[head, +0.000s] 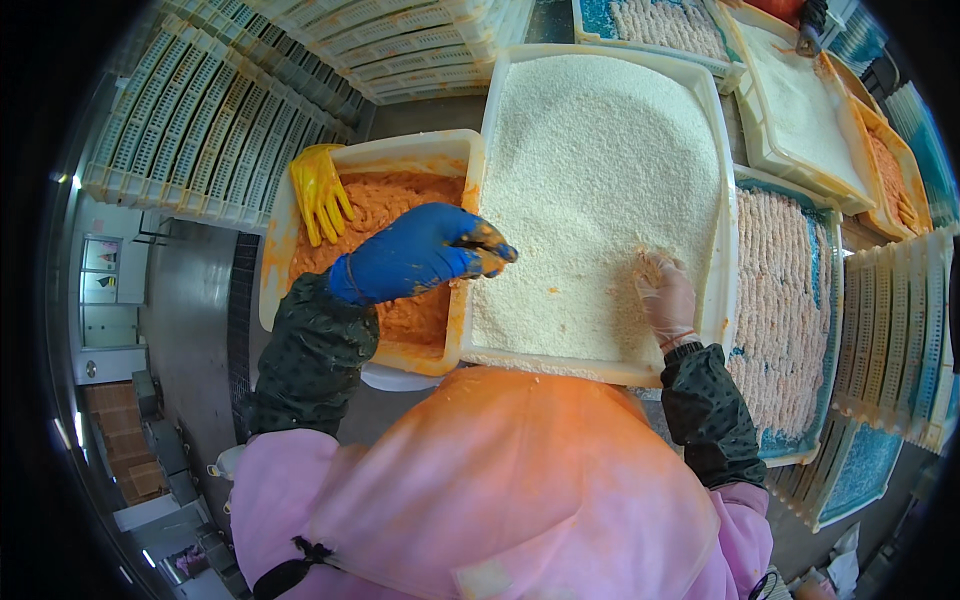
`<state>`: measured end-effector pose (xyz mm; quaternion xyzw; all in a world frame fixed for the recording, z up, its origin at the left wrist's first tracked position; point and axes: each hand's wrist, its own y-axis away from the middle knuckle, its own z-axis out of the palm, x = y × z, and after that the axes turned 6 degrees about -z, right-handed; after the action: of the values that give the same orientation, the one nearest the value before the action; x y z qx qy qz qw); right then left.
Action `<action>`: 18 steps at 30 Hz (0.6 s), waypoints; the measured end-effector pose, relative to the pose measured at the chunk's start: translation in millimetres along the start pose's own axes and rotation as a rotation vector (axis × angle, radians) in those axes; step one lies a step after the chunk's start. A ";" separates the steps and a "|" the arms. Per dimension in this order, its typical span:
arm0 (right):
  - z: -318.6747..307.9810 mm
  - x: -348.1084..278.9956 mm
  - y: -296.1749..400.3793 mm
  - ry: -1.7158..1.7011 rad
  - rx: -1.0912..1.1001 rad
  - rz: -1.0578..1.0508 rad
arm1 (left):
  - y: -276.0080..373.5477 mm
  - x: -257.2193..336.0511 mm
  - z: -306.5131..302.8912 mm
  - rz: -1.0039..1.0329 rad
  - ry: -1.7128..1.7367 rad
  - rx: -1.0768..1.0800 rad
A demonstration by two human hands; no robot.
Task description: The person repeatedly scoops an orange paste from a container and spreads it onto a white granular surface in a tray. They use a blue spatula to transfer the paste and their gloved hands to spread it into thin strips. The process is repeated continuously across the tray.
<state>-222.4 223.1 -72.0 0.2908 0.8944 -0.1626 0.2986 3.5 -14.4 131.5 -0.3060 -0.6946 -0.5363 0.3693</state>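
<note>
My left hand [420,251], in a blue glove smeared with orange paste, is above the border between two tubs. Its fingers are drawn together; whether anything is between them cannot be made out. Below it, the left tub [420,364] contains orange marinated meat [409,322]. My right hand [666,296], in a thin clear glove, reaches down into the white crumbs [592,172] at the near right of the large crumb tub [726,225]. Its fingers are curled around a crumb-covered piece [646,264], partly hidden. Small orange bits dot the crumbs.
A yellow rubber glove [319,195] drapes over the meat tub's far left corner. To the right, a blue-lined tray [829,315] bears rows of coated strips [780,300]. Stacked crates [202,120] rise at the left. Another person's gloved hand [810,37] is at the far crumb tub [802,112].
</note>
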 end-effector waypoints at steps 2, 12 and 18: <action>0.7 0.8 0.6 -0.030 0.062 0.015 | -5.1 5.7 2.6 0.029 -0.075 -0.046; -7.1 0.8 -41.9 0.055 -0.054 0.000 | -86.5 -63.9 20.6 0.015 -0.800 0.166; 35.3 -49.4 -26.9 0.128 -0.255 -0.132 | -105.5 -96.2 13.8 0.070 -0.819 0.208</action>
<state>-191.2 164.8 -64.9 0.2010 0.9420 -0.0481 0.2643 -33.7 -28.9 -6.2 -0.4781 -0.8236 -0.2848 0.1097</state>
